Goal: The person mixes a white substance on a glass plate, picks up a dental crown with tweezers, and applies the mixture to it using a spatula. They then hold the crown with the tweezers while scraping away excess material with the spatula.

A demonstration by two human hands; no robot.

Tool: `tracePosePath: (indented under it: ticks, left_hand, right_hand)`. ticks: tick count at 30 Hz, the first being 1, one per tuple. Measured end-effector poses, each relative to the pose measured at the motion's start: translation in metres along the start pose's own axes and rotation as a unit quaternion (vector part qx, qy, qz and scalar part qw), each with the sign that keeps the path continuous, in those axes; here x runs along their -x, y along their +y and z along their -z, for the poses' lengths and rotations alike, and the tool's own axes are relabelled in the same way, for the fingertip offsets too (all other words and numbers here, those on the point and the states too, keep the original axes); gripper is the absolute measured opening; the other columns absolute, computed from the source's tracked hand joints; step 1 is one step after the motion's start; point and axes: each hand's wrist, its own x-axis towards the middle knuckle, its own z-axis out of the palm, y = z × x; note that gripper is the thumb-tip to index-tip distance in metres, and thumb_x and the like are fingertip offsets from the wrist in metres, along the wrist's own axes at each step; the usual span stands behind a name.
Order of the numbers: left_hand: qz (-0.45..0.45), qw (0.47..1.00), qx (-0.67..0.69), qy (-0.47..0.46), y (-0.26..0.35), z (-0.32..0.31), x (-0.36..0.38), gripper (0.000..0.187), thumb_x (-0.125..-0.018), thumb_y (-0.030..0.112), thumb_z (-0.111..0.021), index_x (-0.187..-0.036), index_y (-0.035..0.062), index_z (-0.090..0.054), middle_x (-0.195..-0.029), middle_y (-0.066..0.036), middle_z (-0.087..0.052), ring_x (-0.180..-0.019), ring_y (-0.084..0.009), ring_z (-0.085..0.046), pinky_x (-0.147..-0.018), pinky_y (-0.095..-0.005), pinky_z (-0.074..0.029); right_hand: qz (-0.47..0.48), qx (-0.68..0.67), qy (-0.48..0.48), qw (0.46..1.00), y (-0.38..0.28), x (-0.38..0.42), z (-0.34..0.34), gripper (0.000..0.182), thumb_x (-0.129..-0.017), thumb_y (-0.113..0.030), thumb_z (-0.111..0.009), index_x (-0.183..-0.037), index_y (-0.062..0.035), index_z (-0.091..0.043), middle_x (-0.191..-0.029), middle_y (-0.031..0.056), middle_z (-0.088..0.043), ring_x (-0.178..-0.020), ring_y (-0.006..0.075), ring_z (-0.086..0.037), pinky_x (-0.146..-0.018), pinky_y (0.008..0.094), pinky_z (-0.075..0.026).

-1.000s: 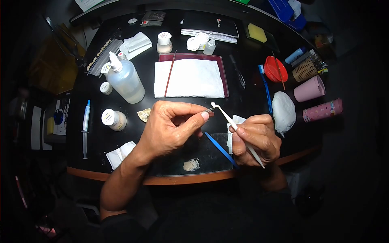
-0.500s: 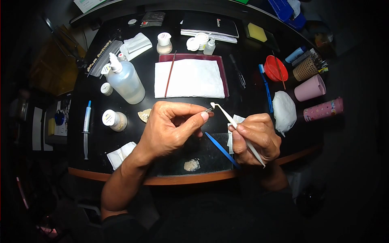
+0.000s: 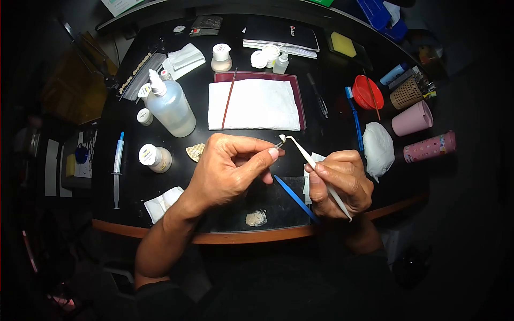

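My left hand (image 3: 235, 168) is closed on thin metal tweezers (image 3: 279, 144), mostly hidden by the fingers. A tiny white tooth-shaped piece (image 3: 282, 138) sits at their tips. My right hand (image 3: 342, 184) pinches a white double-ended tool (image 3: 306, 157) like a pen. Its bent tip is right beside the small piece; whether they touch is too small to tell. Below the hands, a blue stick (image 3: 293, 195) lies over a dark glass slab (image 3: 284, 214), which bears a beige paste patch (image 3: 256, 218).
White folded tissue (image 3: 257, 104) with a brush (image 3: 230, 99) lies beyond my hands. A squeeze bottle (image 3: 172, 109), a jar (image 3: 155, 158) and a syringe (image 3: 118, 168) are at left. At right are a red bowl (image 3: 367, 92), blue toothbrush (image 3: 355, 120), white bundle (image 3: 378, 150) and pink cup (image 3: 412, 119).
The small white piece appears turned slightly at the tweezer tips. The whole view has shifted a little, with the table items appearing slightly further right. Both hands keep their hold.
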Motion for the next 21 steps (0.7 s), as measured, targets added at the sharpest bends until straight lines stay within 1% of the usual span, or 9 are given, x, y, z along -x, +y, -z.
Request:
tracePosePath:
  ticks: [8, 11, 14, 21]
  left_hand:
    - [0.008, 1.0, 0.008, -0.002, 0.0, 0.0, 0.001, 0.02, -0.104, 0.01, -0.071, -0.107, -0.009, -0.078, -0.077, -0.004, -0.073, -0.069, -0.0062, -0.07, -0.057, -0.0189, -0.051]
    - [-0.031, 0.999, -0.015, 0.009, -0.011, 0.0, -0.001, 0.025, -0.105, 0.019, -0.07, -0.111, -0.0032, -0.08, -0.066, -0.005, -0.072, -0.044, -0.0017, -0.052, -0.04, -0.0189, -0.034]
    - [-0.012, 1.0, -0.011, 0.008, -0.01, 0.001, -0.001, 0.025, -0.105, 0.019, -0.07, -0.111, -0.0033, -0.08, -0.067, -0.006, -0.072, -0.044, -0.0018, -0.052, -0.04, -0.0187, -0.034]
    - [-0.023, 1.0, -0.014, 0.002, -0.01, 0.001, -0.001, 0.024, -0.105, 0.017, -0.07, -0.112, -0.0033, -0.08, -0.067, -0.005, -0.073, -0.044, -0.0012, -0.051, -0.04, -0.0186, -0.033]
  right_hand:
    - [0.004, -0.001, -0.013, 1.0, 0.001, 0.001, -0.002, 0.028, -0.083, 0.003, -0.083, -0.109, -0.002, -0.074, -0.091, 0.0088, -0.078, -0.075, 0.0183, -0.07, -0.069, 0.0314, -0.056]
    - [0.004, -0.003, -0.012, 1.0, 0.001, 0.002, -0.001, 0.029, -0.082, 0.003, -0.084, -0.109, -0.0025, -0.074, -0.091, 0.0083, -0.078, -0.076, 0.0183, -0.07, -0.07, 0.0314, -0.056]
    - [0.004, -0.005, -0.009, 1.0, 0.0, 0.002, 0.0, 0.029, -0.082, 0.003, -0.084, -0.109, -0.0029, -0.075, -0.092, 0.0081, -0.078, -0.077, 0.0185, -0.07, -0.07, 0.0312, -0.056]
    - [0.004, -0.002, -0.009, 1.0, 0.001, 0.003, -0.002, 0.028, -0.084, 0.002, -0.084, -0.11, -0.0031, -0.075, -0.095, 0.0083, -0.078, -0.08, 0.0197, -0.07, -0.071, 0.0302, -0.056]
